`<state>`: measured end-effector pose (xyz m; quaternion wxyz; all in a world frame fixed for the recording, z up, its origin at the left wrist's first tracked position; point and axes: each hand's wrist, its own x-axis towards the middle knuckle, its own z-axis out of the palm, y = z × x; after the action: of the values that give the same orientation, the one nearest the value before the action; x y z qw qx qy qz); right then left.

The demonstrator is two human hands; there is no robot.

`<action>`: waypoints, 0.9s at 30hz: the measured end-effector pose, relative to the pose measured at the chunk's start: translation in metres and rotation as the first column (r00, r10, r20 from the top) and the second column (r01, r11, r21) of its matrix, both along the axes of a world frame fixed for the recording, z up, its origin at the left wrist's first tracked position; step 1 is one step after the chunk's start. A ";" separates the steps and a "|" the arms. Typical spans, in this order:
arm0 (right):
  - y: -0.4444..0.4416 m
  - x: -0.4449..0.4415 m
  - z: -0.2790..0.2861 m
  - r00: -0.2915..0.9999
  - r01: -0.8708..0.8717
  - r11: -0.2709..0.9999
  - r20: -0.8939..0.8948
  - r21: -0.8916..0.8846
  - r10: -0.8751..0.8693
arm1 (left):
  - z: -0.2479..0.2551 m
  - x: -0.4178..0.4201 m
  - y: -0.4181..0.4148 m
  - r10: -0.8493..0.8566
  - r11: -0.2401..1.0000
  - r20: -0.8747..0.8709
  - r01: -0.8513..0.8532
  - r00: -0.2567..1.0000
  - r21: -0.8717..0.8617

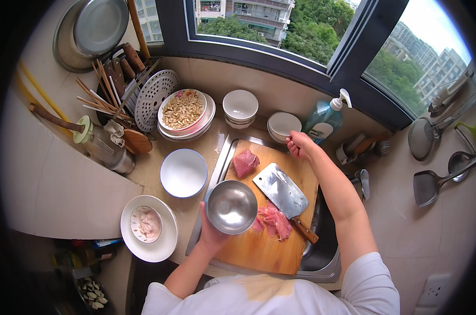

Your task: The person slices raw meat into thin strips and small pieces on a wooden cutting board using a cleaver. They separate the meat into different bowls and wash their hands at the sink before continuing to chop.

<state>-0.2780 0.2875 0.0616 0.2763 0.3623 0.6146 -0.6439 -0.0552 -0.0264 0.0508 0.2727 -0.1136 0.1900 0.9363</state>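
My left hand (213,233) holds a stainless steel bowl (232,206), empty inside, over the left side of a wooden cutting board (257,258). My right hand (299,145) is at the near rim of a small stack of white bowls (284,124), fingers curled; whether it grips the rim is unclear. On the board lie a chunk of raw red meat (246,163), thin raw meat slices (276,222) and a cleaver (282,191). The cleaver's wooden handle points towards me at the right, and its blade lies beside the slices.
The board rests across a steel sink (320,256). To the left are a blue-rimmed white bowl (183,173) and a white dish (168,246) bearing a small bowl of pale paste (148,224). Behind stand a plate of shelled seeds or nuts (183,109), more bowls (240,106) and a pump bottle (322,120).
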 end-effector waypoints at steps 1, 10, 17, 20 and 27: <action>0.002 0.005 0.000 0.999 0.012 1.000 -0.034 -0.010 -0.012 | -0.001 -0.001 0.001 0.008 0.999 0.023 -0.009 1.000 0.040; -0.038 0.169 0.071 0.731 -0.589 0.805 -0.382 0.065 0.565 | 0.014 -0.006 0.030 -0.198 0.978 -0.113 0.188 0.974 -0.093; -0.001 0.291 0.046 0.493 0.258 0.570 -0.614 0.780 0.617 | 0.004 -0.021 0.092 -0.503 0.464 -0.516 -0.287 0.693 -0.838; 0.025 0.338 0.048 0.452 0.522 0.073 -0.347 0.850 0.822 | -0.003 -0.068 0.089 -0.537 -0.006 -0.741 -0.881 0.403 -0.474; 0.028 0.379 0.025 0.748 0.332 0.477 -0.536 0.813 0.391 | -0.030 -0.134 0.085 -0.772 -0.367 -0.242 -0.722 0.588 -0.587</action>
<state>0.1007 0.3154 0.0864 -0.1742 0.1852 0.9149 -0.3135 -0.1888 0.0586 0.0213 -0.0537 0.1674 0.9643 0.1978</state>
